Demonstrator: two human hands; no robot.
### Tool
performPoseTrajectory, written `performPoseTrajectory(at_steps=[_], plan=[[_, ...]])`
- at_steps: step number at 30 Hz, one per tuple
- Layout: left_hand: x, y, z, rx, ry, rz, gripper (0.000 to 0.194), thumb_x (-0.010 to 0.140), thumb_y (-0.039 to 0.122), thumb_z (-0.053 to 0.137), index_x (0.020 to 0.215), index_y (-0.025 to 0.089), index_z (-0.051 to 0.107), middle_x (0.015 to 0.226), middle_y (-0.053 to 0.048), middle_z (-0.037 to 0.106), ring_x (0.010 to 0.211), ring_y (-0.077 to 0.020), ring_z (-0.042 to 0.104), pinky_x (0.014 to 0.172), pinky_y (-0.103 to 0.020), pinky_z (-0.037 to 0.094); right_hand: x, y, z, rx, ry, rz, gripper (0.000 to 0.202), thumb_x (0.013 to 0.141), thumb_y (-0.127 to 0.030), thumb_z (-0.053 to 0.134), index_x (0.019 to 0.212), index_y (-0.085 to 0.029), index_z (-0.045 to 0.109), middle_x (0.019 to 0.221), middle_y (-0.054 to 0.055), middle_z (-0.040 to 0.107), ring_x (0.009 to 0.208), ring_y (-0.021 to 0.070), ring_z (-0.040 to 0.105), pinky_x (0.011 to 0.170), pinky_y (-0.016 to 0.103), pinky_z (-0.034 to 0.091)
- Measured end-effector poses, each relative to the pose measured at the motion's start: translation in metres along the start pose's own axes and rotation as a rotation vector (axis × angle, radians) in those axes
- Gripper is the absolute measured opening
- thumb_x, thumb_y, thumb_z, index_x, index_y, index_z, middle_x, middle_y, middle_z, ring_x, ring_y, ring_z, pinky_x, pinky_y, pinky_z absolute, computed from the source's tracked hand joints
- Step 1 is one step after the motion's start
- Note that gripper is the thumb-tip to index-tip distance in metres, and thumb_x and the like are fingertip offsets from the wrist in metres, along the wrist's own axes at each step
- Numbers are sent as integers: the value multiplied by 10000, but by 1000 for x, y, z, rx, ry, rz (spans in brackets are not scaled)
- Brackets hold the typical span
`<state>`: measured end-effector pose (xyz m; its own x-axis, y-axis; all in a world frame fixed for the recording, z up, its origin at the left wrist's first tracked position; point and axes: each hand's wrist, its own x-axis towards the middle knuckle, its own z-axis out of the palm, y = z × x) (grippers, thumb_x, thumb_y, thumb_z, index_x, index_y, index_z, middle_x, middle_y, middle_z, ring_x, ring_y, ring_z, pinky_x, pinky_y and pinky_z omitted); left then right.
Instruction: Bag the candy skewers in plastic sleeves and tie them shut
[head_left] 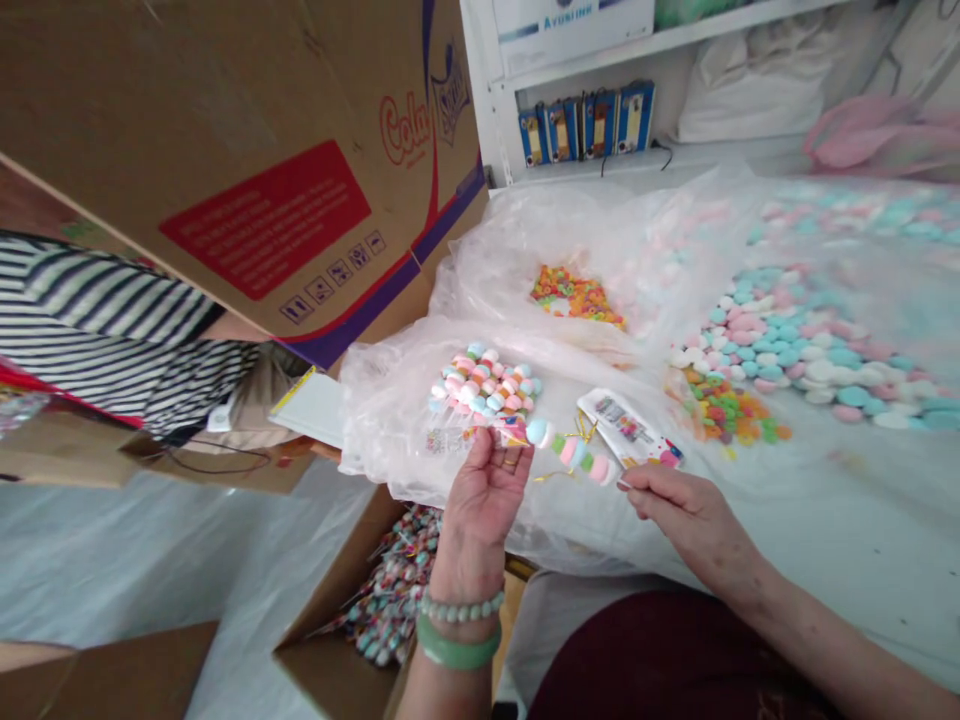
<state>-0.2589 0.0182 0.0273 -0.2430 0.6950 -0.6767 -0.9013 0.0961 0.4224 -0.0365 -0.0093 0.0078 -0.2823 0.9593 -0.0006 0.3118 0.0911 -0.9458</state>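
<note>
A skewer of pink, white, blue and green candies (568, 451) stretches between my two hands. My left hand (491, 482), palm up with a green bangle at the wrist, has its fingers closed at the skewer's left end, by a small colourful wrapper. My right hand (679, 505) pinches the other end, next to the last white candy. Just behind the skewer lie a printed white packet (626, 425) and gold twist ties (584, 428). Beyond my left hand, a pile of finished candy skewers (486, 384) rests on clear plastic (390, 375).
Loose marshmallows (814, 345) and gummy rings (735, 408) cover the table's right side, with more rings (576, 293) behind. A large cardboard box (247, 130) stands at the left, beside a person in a striped shirt (90, 320). An open box of skewers (390, 590) sits below.
</note>
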Motion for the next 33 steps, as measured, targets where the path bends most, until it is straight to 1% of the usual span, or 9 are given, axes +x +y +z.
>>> performPoseTrajectory(at_steps=[7,10,13,16,20,22,26,29,33], plan=[[-5,-1,4,54,-76,-12,264,958,171,453,786,128,649,755,-76,708,726,-183,688,736,-362,570,-4,17,4,-183,67,-209,177,892,-217,485,846,-198,655,756,8,647,703,146,603,652,231,448],[-4,-4,4,79,-106,65,224,934,122,476,798,132,654,738,-56,705,657,-158,674,681,-315,573,-6,25,5,-343,131,-386,209,922,-176,452,938,-184,660,870,59,674,811,177,628,731,260,461],[-1,-8,0,163,-220,200,119,856,85,575,786,120,664,740,-46,701,677,-159,676,658,-271,568,-5,29,5,-436,168,-467,243,927,-156,426,956,-175,667,864,85,670,825,196,624,747,284,457],[3,-14,-2,284,-335,265,28,767,115,685,771,91,672,758,-68,699,704,-176,677,625,-239,559,-1,28,6,-313,102,-324,221,910,-199,450,893,-182,669,813,62,661,782,185,617,717,277,454],[5,-21,-2,235,-281,169,70,761,101,685,827,121,671,762,-46,699,666,-158,665,604,-255,569,4,26,7,32,-45,94,190,844,-281,495,754,-187,634,629,-3,579,544,127,511,533,237,397],[6,-25,-2,219,-256,133,93,777,99,672,861,138,665,797,-38,702,690,-158,669,631,-277,581,4,25,7,143,-98,222,210,828,-322,499,715,-184,610,610,-16,555,472,101,427,464,226,333],[6,-32,-4,321,-302,124,140,782,199,707,880,109,664,843,-81,703,775,-192,684,711,-295,581,4,22,8,164,-156,246,238,815,-343,494,664,-181,581,598,-19,554,453,87,367,449,222,280],[6,-35,-7,386,-367,143,226,746,238,751,899,97,663,868,-97,702,816,-211,687,726,-275,572,6,20,8,159,-205,227,246,822,-318,461,640,-185,559,575,-18,557,475,99,400,487,225,309],[11,-34,-10,388,-369,90,205,775,232,721,912,97,651,858,-105,704,789,-210,691,702,-278,573,3,23,9,-109,-165,67,214,826,-270,446,666,-197,570,613,-7,583,623,142,528,620,245,363]])
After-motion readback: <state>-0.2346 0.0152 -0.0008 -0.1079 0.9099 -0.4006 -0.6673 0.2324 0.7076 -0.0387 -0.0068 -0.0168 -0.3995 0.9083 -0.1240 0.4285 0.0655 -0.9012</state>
